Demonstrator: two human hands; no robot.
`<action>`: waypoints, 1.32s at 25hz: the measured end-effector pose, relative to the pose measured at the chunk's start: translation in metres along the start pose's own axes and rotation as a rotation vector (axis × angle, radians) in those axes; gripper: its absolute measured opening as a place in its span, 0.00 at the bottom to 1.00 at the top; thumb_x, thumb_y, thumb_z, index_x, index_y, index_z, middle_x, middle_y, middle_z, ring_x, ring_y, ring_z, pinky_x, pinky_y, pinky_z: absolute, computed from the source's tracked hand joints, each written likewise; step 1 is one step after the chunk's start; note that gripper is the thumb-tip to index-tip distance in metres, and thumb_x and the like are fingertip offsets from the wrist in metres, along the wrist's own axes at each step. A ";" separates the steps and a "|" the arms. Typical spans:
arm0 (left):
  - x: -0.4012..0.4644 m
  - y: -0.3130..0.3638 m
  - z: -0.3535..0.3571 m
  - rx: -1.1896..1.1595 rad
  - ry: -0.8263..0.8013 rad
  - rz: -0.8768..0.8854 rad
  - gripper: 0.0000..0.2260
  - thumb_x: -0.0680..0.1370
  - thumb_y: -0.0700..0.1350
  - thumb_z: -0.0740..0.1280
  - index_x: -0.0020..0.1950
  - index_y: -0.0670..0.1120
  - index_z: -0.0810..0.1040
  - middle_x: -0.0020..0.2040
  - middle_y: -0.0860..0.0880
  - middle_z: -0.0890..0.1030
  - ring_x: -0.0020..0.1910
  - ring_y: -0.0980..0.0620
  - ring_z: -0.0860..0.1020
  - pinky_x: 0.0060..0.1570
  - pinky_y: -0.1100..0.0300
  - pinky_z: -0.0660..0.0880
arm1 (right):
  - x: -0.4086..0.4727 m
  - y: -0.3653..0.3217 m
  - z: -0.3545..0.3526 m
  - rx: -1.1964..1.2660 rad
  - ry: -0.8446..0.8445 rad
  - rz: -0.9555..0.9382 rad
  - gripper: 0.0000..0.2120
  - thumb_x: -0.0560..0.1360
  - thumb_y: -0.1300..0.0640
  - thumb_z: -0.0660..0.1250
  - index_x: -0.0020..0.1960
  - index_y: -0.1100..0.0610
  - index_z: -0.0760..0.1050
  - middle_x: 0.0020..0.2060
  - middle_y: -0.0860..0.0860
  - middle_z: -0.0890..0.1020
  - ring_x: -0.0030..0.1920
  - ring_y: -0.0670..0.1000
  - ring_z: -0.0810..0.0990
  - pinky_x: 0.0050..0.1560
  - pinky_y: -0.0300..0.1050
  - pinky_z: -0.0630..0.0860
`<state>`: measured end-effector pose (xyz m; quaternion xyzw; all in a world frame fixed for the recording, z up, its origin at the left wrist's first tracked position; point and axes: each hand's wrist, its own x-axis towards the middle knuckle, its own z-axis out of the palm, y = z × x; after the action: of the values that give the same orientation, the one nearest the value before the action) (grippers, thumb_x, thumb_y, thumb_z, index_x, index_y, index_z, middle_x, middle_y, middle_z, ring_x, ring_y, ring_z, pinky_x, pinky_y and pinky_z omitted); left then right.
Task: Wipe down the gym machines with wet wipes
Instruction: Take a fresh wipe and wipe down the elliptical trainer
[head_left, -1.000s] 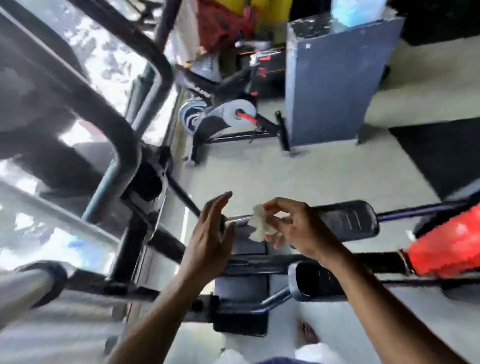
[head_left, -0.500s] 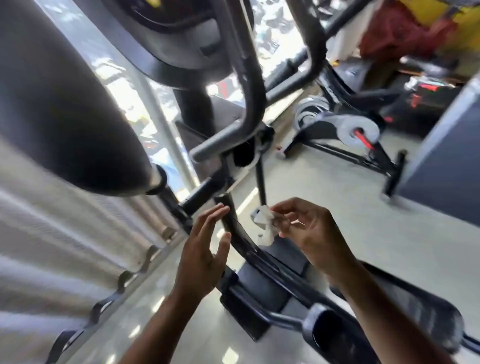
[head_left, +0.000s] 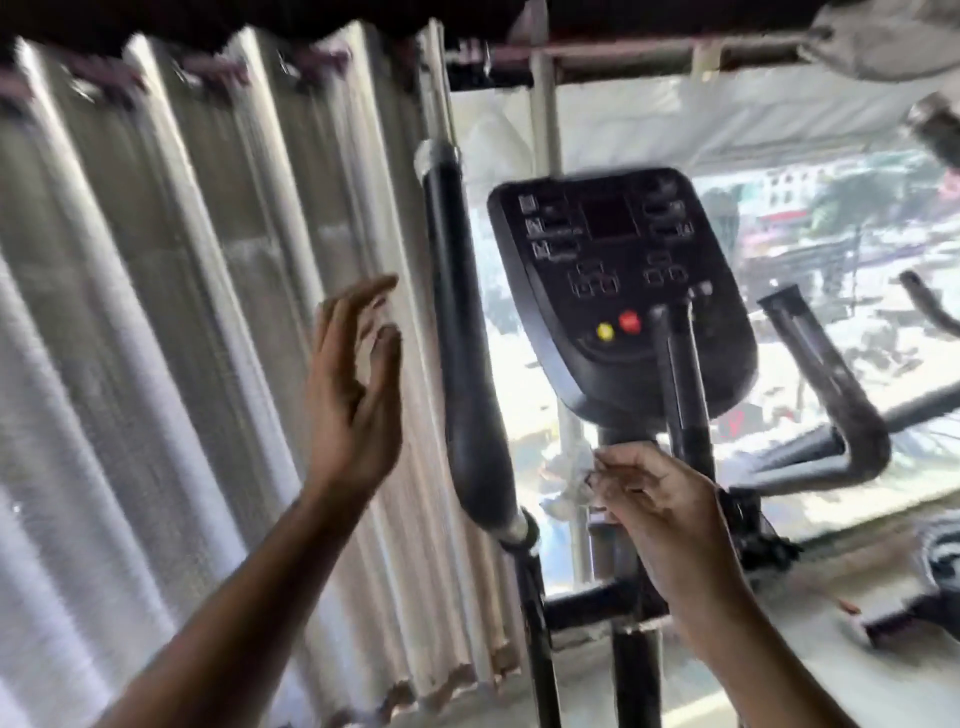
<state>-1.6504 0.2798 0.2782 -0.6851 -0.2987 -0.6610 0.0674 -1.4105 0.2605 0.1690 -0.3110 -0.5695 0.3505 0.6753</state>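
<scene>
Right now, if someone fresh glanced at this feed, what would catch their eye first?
Probably the black console at centre, with its yellow and red buttons, set against the bright window. Next, the two raised hands: the left hand open in front of the pale curtain, near the tall padded handlebar, and the right hand below the console, pinching a crumpled white wipe.

- The view has swung up from the floor and pedals to the console.
- The left hand has risen, now beside the black handlebar.
- The right hand carries the wet wipe below the console.
</scene>
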 end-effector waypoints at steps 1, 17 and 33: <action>0.035 0.003 -0.002 0.090 -0.075 0.077 0.16 0.86 0.44 0.58 0.74 0.45 0.72 0.73 0.50 0.72 0.73 0.51 0.72 0.73 0.58 0.67 | 0.019 -0.007 0.006 0.036 -0.011 -0.031 0.05 0.75 0.61 0.73 0.48 0.53 0.84 0.41 0.52 0.87 0.42 0.47 0.85 0.39 0.38 0.79; 0.170 -0.028 0.008 0.391 -0.420 0.097 0.22 0.85 0.55 0.56 0.77 0.51 0.72 0.76 0.58 0.70 0.74 0.65 0.67 0.69 0.75 0.61 | 0.194 -0.085 0.139 0.513 0.007 -0.093 0.08 0.77 0.68 0.71 0.51 0.57 0.86 0.47 0.52 0.88 0.51 0.50 0.87 0.50 0.40 0.82; 0.148 -0.013 0.035 0.445 -0.521 -0.060 0.31 0.86 0.51 0.55 0.85 0.49 0.44 0.85 0.50 0.44 0.82 0.45 0.53 0.78 0.46 0.59 | 0.081 -0.061 0.105 0.342 0.034 -0.015 0.05 0.78 0.61 0.72 0.44 0.55 0.85 0.37 0.50 0.87 0.39 0.46 0.83 0.46 0.49 0.81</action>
<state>-1.6345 0.3551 0.4099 -0.7902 -0.4628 -0.3842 0.1174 -1.4983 0.2955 0.2799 -0.1929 -0.4924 0.4320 0.7305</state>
